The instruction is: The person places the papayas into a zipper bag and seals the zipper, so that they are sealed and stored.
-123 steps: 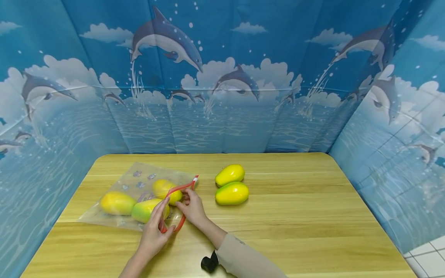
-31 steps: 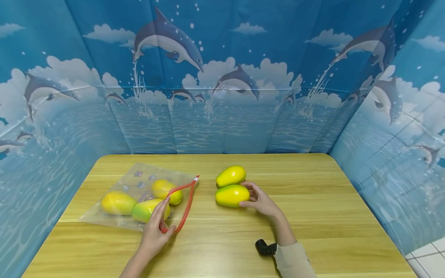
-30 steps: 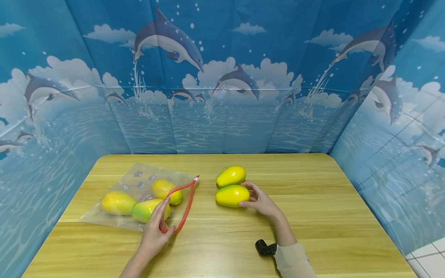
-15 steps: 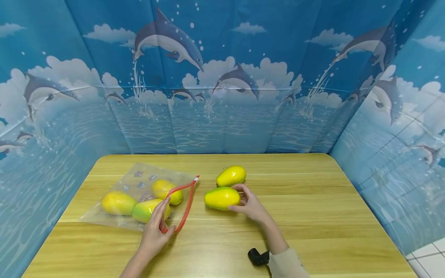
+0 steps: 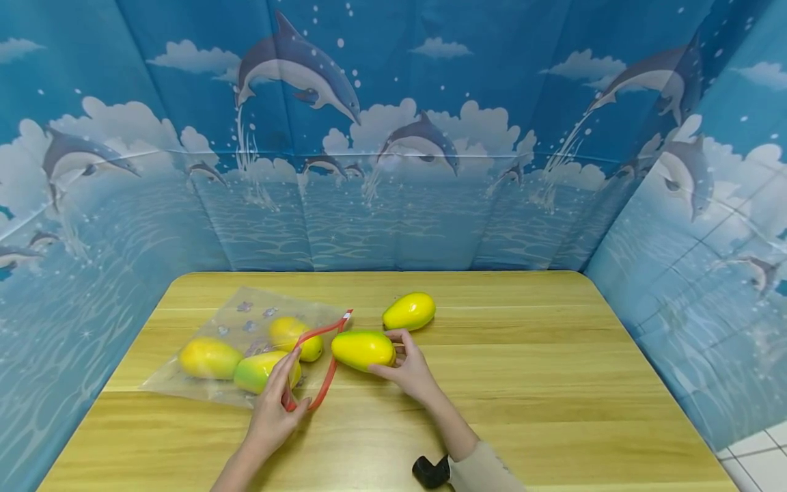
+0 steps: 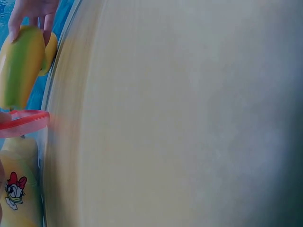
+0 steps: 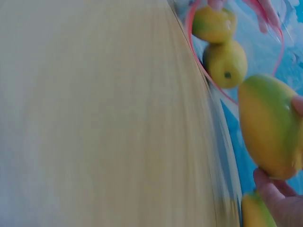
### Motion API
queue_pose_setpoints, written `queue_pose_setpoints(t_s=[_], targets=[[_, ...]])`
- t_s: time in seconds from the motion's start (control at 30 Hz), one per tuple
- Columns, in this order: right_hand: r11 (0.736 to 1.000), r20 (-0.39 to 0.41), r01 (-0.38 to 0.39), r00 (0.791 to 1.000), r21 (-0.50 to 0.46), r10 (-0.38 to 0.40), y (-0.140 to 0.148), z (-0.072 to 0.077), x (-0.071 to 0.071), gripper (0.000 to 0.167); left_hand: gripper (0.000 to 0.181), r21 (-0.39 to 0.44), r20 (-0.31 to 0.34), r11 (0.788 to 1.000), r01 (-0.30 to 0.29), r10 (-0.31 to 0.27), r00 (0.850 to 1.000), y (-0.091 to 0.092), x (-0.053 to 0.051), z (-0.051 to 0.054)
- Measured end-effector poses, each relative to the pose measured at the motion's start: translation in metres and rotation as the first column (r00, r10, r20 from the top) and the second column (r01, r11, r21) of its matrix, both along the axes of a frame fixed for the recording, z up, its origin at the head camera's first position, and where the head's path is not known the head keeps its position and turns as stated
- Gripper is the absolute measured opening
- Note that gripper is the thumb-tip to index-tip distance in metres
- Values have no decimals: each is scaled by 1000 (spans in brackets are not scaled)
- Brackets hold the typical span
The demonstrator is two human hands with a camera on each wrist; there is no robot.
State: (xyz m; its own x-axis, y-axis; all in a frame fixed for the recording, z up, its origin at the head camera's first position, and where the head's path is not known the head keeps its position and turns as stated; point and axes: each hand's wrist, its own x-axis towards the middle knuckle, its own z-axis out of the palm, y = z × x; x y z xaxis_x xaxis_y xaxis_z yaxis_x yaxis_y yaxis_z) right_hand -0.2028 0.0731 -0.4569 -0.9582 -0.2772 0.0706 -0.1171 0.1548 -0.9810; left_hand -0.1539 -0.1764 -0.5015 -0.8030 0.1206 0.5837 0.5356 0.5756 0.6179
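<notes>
A clear bag [image 5: 230, 328] with a red zip edge [image 5: 326, 387] lies on the left of the table, its mouth apart and facing right. Three yellow-green mangoes [image 5: 209, 359] are inside it. My left hand [image 5: 274, 410] holds the near side of the bag's mouth between thumb and fingers. My right hand [image 5: 408, 365] grips the right end of another mango [image 5: 363, 350], whose left end is at the red edge. In the right wrist view that mango [image 7: 267, 125] is between thumb and fingers, with the red rim [image 7: 201, 66] beyond it.
One more mango [image 5: 408, 311] lies behind my right hand, near the middle of the table [image 5: 522, 342]. A black device [image 5: 430, 471] is at my right sleeve. A blue dolphin-print curtain [image 5: 430, 225] stands behind the table and along its sides.
My right hand went from the bag's mouth to the front mango of the pair, gripped it and carried it left to the red edge. My left hand has stayed on the bag.
</notes>
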Motion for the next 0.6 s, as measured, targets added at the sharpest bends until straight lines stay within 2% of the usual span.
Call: queue_pose_setpoints(t_s=[0.1,0.23,0.33,0.6], targets=[[1000,-29,-1,1000,-5,1,-9,-5,-1,56,98,1,6,1000,3,-3,1000,0,0,0],[999,-103,23,994,26,-20,-20,-21,-7,55,97,3,1,1000,10,-10,1000,0,0,0],[998,-129,44,991,50,-37,-27,-30,-11,55,97,3,-7,1000,12,-12,1000,0,0,0],[998,-116,18,993,63,-11,-43,-33,-12,57,99,-5,-21,1000,8,-8,1000,-1,0,-1]])
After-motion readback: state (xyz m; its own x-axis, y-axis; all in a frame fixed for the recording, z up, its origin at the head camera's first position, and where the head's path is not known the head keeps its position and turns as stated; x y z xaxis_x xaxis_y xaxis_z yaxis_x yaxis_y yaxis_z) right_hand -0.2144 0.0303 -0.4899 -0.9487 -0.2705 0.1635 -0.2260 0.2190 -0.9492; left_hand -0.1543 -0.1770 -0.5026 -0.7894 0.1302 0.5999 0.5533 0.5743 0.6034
